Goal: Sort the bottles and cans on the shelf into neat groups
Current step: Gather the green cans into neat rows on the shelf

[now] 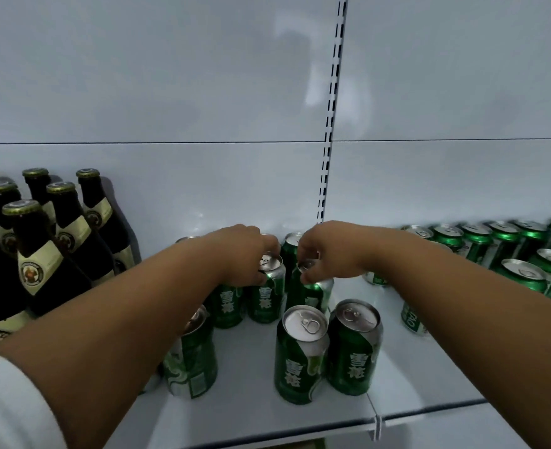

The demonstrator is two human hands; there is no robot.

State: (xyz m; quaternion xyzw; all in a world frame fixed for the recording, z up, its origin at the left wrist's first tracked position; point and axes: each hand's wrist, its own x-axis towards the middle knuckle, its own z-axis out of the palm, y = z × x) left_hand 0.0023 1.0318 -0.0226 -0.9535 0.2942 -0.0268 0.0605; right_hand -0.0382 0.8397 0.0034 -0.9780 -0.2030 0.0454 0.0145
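Note:
Several green beer cans stand in the middle of the white shelf (429,377). My left hand (245,254) reaches from above and grips the top of one green can (267,296). My right hand (326,254) grips the rim of a neighbouring green can (313,296) just to its right. Two more green cans (300,354) (353,348) stand upright side by side nearer the front. Another green can (191,361) sits under my left forearm. Dark brown bottles (50,251) with cream labels and gold caps are grouped at the left.
A row of green cans (523,267) fills the shelf section at the right, partly behind my right forearm. A slotted upright (331,124) divides the white back panel. The shelf's front edge (378,426) runs across the bottom, with bare shelf in front of the middle cans.

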